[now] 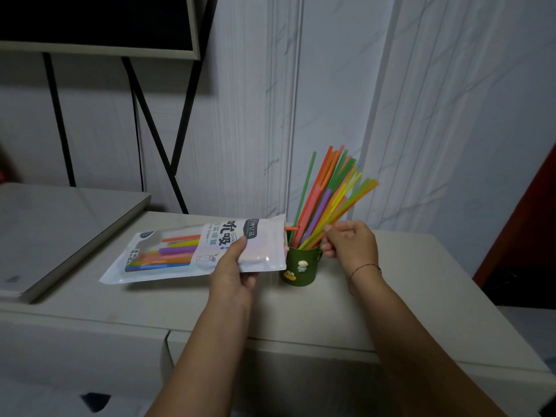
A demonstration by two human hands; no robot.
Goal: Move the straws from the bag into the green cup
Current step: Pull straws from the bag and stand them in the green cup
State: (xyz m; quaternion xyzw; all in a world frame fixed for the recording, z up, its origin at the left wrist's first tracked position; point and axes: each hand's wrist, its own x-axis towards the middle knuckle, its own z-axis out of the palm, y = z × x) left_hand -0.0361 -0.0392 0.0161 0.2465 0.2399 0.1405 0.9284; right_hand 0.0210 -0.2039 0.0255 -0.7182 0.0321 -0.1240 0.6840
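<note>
My left hand (233, 267) grips the white straw bag (192, 251) near its open right end and holds it flat above the counter. Several coloured straws show through the bag's clear window, and one orange straw end (291, 228) pokes out of its mouth. The green cup (301, 266) stands just right of the bag, with small figures on its front. A bundle of many coloured straws (328, 200) leans to the right in it. My right hand (350, 243) is beside the cup's right rim, its fingers curled and pinching the lower part of the straws.
A closed grey laptop (60, 233) lies on a raised surface at the left. Black stand legs (162, 127) and a dark screen are behind it. The white counter (406, 296) ends at a front edge near me; a wall stands close behind the cup.
</note>
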